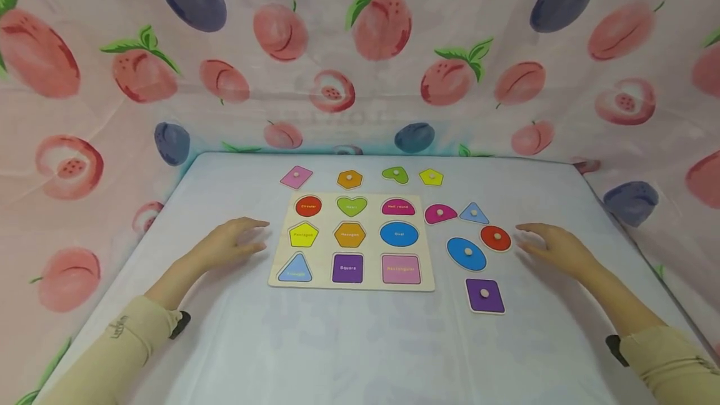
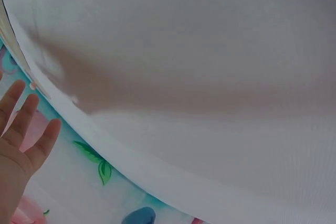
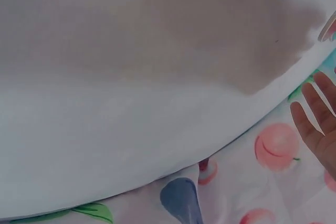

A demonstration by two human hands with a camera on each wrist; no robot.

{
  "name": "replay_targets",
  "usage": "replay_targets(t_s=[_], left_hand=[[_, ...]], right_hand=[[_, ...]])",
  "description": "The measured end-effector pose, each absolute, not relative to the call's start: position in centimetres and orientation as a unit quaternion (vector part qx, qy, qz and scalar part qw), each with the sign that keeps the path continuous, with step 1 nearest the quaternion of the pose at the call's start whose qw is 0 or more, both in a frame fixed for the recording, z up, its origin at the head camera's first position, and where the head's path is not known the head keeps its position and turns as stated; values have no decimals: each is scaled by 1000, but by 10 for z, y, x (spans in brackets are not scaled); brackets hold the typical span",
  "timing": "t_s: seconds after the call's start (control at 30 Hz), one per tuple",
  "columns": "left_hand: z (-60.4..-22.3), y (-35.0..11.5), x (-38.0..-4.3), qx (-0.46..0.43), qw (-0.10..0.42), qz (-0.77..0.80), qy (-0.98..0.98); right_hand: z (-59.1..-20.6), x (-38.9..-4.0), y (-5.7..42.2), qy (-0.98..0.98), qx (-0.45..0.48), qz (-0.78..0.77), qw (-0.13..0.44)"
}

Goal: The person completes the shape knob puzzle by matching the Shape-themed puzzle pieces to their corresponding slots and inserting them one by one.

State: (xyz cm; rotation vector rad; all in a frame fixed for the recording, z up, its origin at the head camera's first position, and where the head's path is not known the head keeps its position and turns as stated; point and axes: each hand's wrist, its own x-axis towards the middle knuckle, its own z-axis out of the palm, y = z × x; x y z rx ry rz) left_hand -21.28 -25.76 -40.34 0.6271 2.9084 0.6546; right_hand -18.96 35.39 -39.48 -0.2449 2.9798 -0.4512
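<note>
left hand (image 1: 227,245) empty, fingers extended, near puzzle board (image 1: 329,220) on desk (image 1: 337,349). right hand (image 1: 552,249) likewise, just beside red circle piece (image 1: 495,238). also right of board: blue oval (image 1: 466,254), purple square (image 1: 485,296), blue triangle (image 1: 474,214), magenta half-round (image 1: 440,214) pieces. behind it: pink rectangle (image 1: 296,177), orange hexagon (image 1: 350,179), green heart (image 1: 396,174), yellow pentagon (image 1: 431,177).

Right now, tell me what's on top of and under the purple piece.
A knob tops the purple piece. The table shows around it; anything directly beneath is covered.
</note>
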Motion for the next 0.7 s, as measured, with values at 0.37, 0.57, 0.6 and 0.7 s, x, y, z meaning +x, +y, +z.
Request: replay_targets(t_s=[0.37, 0.57, 0.6, 0.7], left_hand=[[-406, -254, -212, 234, 92, 214, 944], [-411, -255, -214, 242, 113, 191, 945], [-412, -254, -215, 244, 119, 185, 945], [-412, -252, -216, 239, 142, 178, 944]], right_hand=[[-395, -195, 338, 981, -102, -160, 40], [-398, -198, 332, 978, -105, -171, 51], [-399, -198, 331, 978, -105, -172, 51], [-399, -199, 328, 978, -99, -172, 55]])
